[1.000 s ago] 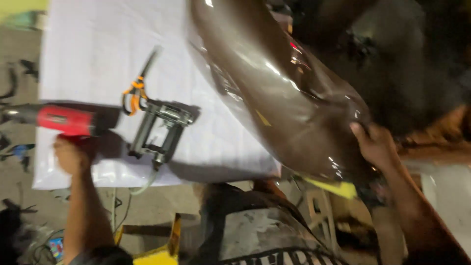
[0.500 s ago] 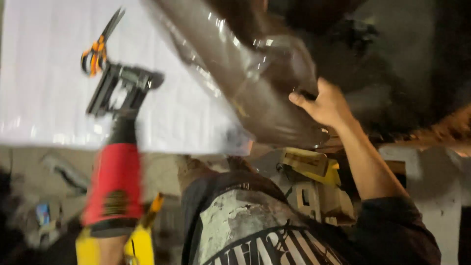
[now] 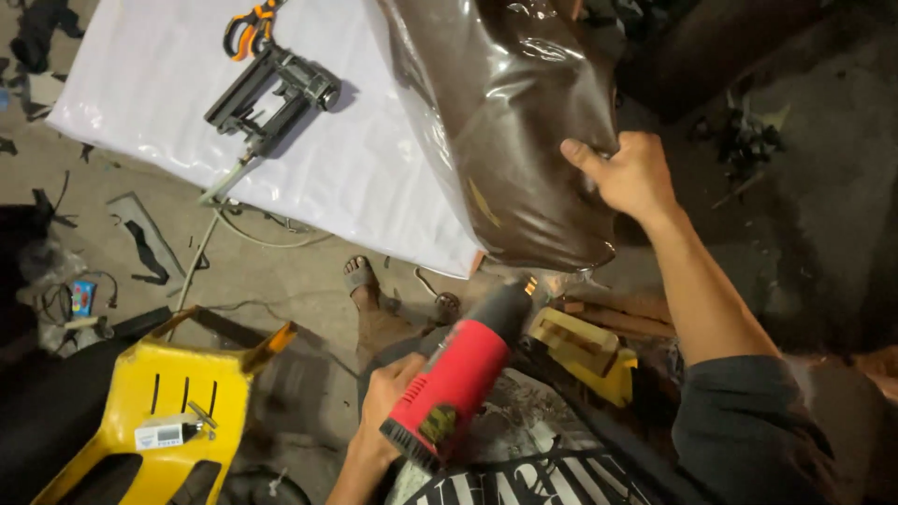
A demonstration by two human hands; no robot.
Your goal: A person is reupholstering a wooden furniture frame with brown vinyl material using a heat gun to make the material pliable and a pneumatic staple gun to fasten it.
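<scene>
A: Obs. 1, fingers. What is each hand doing?

B: Left hand (image 3: pixel 388 397): fingers wrapped around the grip of a red heat gun (image 3: pixel 460 372), low and centre in the view. Its dark nozzle points up and to the right, toward the lower edge of the brown seat cover (image 3: pixel 510 122). Right hand (image 3: pixel 629 175): fingers spread flat and pressed against the right side of that cover, thumb pointing left onto the glossy material. Not a closed grasp, more of a pressing hold.

A: Position of the cover?

B: Far and centre. It hangs past the near right corner of the table (image 3: pixel 374 178), which is spread with a white sheet. The surface is shiny and wrinkled.

A: Other items on the table?

B: A black staple gun (image 3: pixel 271 98) lies far left on the sheet, a hose trailing from it off the near edge. Orange-handled scissors (image 3: pixel 248 23) lie just beyond it, touching or nearly so; I cannot tell which.

A: Floor level?

B: A yellow plastic chair (image 3: pixel 150 421) stands near left, a small white device resting on it. A sandalled foot (image 3: pixel 360 278) shows under the table edge. Yellow wooden pieces (image 3: pixel 585 351) lie just right of the heat gun.
</scene>
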